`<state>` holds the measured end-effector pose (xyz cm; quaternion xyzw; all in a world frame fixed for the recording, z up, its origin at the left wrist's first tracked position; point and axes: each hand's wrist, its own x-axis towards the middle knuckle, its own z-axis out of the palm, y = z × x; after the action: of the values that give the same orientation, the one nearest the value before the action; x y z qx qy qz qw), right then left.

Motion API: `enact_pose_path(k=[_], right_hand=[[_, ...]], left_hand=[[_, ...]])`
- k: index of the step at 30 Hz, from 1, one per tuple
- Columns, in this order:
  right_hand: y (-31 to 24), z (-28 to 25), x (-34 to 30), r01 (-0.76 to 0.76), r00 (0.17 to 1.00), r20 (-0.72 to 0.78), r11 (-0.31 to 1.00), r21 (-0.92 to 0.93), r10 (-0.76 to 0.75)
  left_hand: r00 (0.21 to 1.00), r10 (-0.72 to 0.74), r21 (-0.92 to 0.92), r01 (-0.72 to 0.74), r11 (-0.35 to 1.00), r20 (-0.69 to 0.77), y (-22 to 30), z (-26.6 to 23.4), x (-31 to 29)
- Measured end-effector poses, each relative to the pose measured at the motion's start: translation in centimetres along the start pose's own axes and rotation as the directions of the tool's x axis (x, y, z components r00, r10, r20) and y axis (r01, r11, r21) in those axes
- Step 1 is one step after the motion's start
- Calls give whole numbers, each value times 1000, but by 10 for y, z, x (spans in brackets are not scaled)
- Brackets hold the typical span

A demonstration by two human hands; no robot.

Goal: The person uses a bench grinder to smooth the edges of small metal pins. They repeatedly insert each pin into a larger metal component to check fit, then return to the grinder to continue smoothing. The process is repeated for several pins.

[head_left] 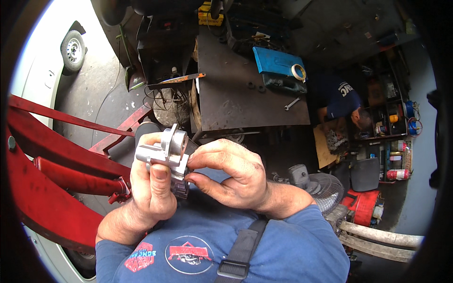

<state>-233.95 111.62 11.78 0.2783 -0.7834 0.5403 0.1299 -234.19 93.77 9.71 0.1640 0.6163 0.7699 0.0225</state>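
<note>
Inside your left hand [155, 192] sits the metal part [165, 150], gripped; at its right edge your right hand [241, 180] makes a narrow pinch, contents hidden. Work on it seems unfinished; how much remains, I cannot tell.

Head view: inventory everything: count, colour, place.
metal part: 1, silver, left of centre
workbench: 1, dark brown, top centre
wrench: 1, silver, right on workbench
rings: 2, dark, on workbench
flat panel: 1, blue, on workbench, far right
tape roll: 1, cream, at flat panel's corner
saw-like tool: 1, orange and dark, workbench's left edge
container: 1, yellow, top
lifting frame: 1, red, left
vehicle: at least 1, white, far left
fan: 1, grey, right of centre
co-worker: 1, in dark blue, right
shelves: count unclear, dark, far right
shirt: 1, blue, lower centre
left hand: 1, bare, around metal part
right hand: 1, bare, at metal part
</note>
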Motion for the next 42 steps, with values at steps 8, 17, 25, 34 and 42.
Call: enact_pose_path(k=[8,17,25,34,42], right_hand=[[12,11,11,14,1000,27,998,-69,-12],[14,11,13,-85,987,138,996,14,82],[12,25,20,-127,974,207,978,169,91],[25,56,34,-90,959,281,971,223,24],[30,85,32,-96,901,433,955,279,-36]], left_hand=[[999,19,92,-16,996,-27,-7,-1,2],[995,-31,116,43,992,-96,-10,-2,-6],[988,-43,94,57,994,-150,-13,-24,-14],[928,-88,48,113,992,-363,-9,-36,-29],[819,-145,146,267,952,-555,-8,-48,-62]])
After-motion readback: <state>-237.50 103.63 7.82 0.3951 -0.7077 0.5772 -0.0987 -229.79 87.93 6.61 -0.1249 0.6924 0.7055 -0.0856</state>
